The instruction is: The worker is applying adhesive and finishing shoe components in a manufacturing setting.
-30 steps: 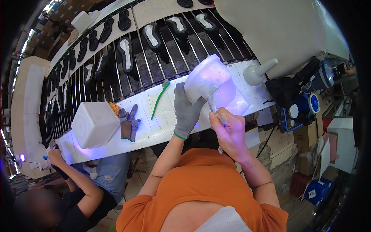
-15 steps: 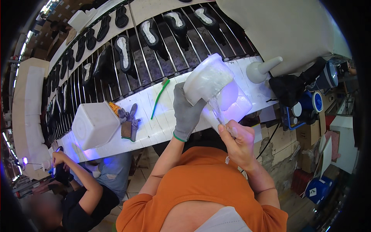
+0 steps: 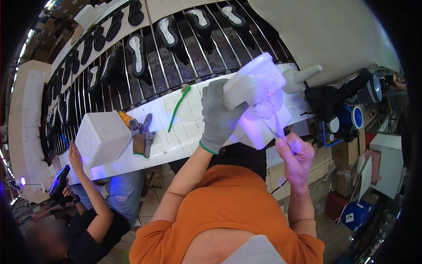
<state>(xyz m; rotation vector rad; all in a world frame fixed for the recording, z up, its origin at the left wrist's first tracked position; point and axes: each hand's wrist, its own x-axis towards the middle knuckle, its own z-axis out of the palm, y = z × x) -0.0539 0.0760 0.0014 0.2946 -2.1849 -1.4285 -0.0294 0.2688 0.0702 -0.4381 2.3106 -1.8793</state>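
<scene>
My left hand, in a grey knit glove with a green cuff, grips a white plastic container tilted over the bench. My bare right hand pinches the end of a clear, stringy film, which stretches taut from the container's side. What the film is made of I cannot tell. Beneath and behind the container lies a second white, box-like plastic piece, lit violet and partly covered. A white bottle with a long nozzle stands just right of the container.
On the white bench lie a green brush, grey gloves and an overturned white tub. Shoes with white insoles rest on the bar conveyor beyond. A co-worker holds a black shoe at left.
My right hand has moved right, drawing the film away from the container. My left hand has shifted slightly right and turned the container. The co-worker's one hand has reached toward the bench.
</scene>
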